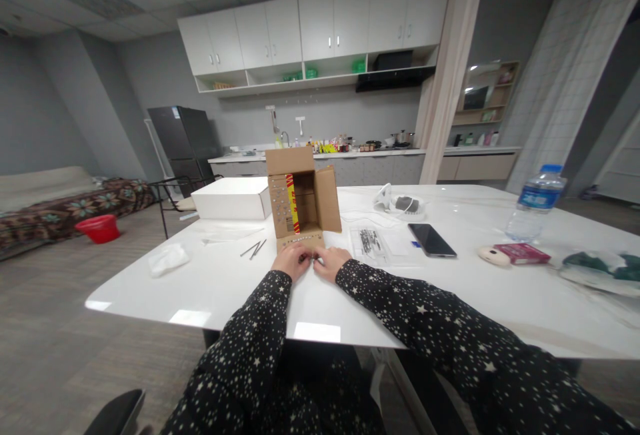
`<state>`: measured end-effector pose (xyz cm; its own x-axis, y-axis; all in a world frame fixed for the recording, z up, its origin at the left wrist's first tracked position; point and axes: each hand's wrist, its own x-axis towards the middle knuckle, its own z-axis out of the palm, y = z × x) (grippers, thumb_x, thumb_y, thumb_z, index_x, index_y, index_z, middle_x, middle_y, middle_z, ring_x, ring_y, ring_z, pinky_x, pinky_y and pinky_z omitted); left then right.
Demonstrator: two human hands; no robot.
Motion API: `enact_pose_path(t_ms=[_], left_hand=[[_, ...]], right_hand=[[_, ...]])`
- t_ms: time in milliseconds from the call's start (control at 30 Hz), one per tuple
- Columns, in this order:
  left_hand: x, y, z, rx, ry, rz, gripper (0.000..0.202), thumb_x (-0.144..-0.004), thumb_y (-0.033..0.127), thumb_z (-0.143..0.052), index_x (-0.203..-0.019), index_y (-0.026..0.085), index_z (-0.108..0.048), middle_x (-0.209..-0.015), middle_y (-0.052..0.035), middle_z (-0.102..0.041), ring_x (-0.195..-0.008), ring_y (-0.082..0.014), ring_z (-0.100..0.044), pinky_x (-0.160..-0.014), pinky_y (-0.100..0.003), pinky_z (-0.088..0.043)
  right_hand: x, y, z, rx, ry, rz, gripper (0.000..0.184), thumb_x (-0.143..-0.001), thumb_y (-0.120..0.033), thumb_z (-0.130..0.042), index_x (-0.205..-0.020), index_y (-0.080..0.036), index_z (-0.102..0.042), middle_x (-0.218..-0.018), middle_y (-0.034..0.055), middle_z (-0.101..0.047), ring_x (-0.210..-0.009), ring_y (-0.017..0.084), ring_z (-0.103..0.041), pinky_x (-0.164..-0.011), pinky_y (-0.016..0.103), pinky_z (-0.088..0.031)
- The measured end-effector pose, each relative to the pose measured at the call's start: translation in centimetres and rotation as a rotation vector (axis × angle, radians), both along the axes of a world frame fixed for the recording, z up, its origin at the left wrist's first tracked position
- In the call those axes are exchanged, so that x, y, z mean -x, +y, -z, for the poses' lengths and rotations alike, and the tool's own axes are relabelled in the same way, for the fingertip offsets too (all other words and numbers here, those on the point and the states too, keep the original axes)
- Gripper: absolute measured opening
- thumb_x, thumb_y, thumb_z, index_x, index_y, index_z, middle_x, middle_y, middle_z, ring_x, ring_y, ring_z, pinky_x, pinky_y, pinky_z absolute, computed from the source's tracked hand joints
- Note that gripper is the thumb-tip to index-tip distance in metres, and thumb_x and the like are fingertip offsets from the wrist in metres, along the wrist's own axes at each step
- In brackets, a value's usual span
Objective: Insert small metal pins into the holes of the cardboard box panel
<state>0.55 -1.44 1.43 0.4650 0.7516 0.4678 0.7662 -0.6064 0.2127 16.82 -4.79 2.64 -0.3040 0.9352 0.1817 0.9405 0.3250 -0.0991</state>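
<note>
My left hand (291, 262) and my right hand (331, 263) meet at the front flap of an open cardboard box (283, 208). The fingers of both are bent inward, with the tips almost touching; anything between them is too small to make out. The box's opening faces me, and its front flap (287, 242) lies forward on the table with a row of tiny pieces along it. More small pieces dot the left flap, beside a red and yellow label. To the right of my right hand lies a clear plastic case (395, 248) with dark slender parts (371, 241).
Thin metal rods (254, 249) and a crumpled tissue (169, 259) lie at left on the white table (210, 295). A white box (233, 198) stands behind. Rightward are a phone (432, 240), a magenta packet (523, 253), a white device (406, 205) and a water bottle (535, 205).
</note>
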Motion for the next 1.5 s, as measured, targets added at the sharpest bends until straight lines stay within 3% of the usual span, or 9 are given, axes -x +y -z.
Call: enact_pose_path(t_ms=[333,667,1033,1500], left_hand=[[0.01,0.01,0.15,-0.006,-0.011,-0.023,0.017,-0.074,0.019,-0.053,-0.084,0.021,-0.066,-0.086,-0.0032,-0.064,-0.084,-0.0166,-0.058,-0.079,-0.030,-0.045],[0.27,0.04,0.08,-0.067,-0.098,-0.189,0.018,-0.078,0.025,-0.052,-0.092,0.021,-0.063,-0.095,-0.0042,-0.063,-0.092,-0.0190,-0.057,-0.084,-0.033,-0.042],[0.61,0.44,0.32,-0.119,-0.136,-0.361,0.021,-0.078,0.020,-0.050,-0.097,0.022,-0.060,-0.102,-0.0064,-0.059,-0.102,-0.0226,-0.054,-0.084,-0.036,-0.040],[0.71,0.33,0.15,-0.099,-0.103,-0.381,0.023,-0.079,0.018,-0.048,-0.099,0.021,-0.058,-0.104,-0.0074,-0.060,-0.101,-0.0243,-0.054,-0.082,-0.038,-0.040]], right_hand=[[-0.02,-0.09,-0.05,0.006,0.003,0.000,0.033,-0.085,-0.040,-0.038,-0.110,-0.028,-0.055,-0.096,0.0045,-0.067,-0.085,0.021,-0.061,-0.068,0.030,-0.040],[-0.06,0.15,0.19,-0.017,0.005,-0.005,0.032,-0.085,-0.042,-0.038,-0.107,-0.028,-0.055,-0.093,0.0050,-0.067,-0.082,0.021,-0.061,-0.067,0.030,-0.039],[-0.10,0.37,0.41,-0.031,-0.006,-0.011,0.030,-0.084,-0.040,-0.038,-0.104,-0.026,-0.055,-0.091,0.0047,-0.067,-0.080,0.020,-0.061,-0.065,0.029,-0.038],[-0.07,0.17,0.21,-0.015,-0.012,-0.006,0.030,-0.085,-0.041,-0.038,-0.105,-0.027,-0.055,-0.093,0.0049,-0.067,-0.082,0.021,-0.061,-0.067,0.029,-0.038]])
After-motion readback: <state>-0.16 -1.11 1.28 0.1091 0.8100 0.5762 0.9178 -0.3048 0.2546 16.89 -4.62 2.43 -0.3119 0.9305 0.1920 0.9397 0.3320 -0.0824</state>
